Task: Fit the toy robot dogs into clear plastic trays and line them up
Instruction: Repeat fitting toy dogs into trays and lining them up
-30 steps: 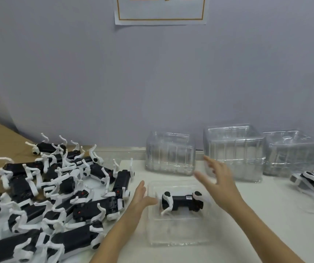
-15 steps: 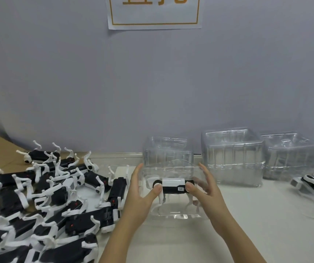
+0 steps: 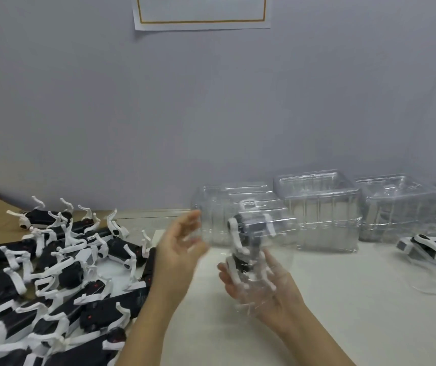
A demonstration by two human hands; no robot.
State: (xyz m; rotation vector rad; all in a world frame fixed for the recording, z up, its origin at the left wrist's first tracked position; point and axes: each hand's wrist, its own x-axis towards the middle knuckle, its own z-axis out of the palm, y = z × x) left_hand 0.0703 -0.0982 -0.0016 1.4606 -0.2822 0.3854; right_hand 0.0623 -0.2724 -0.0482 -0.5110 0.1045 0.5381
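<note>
two bare forearms rise from the bottom edge of the frame, no sleeves, watch or rings showing. left hand (image 3: 178, 247) sits left of centre, slightly blurred; right hand (image 3: 261, 289) lies lower centre, its fingers partly veiled by clear plastic.

No legible text; wall sign (image 3: 201, 12) blank within its border

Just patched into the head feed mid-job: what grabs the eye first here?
The big jumble of black-and-white toy robot dogs heaped at the left of the pale table stands out most. At centre, the right hand holds up a clear plastic tray with one dog inside, tilted and blurred, with the left hand open beside it. Stacks of empty clear trays line the grey wall behind.
</note>
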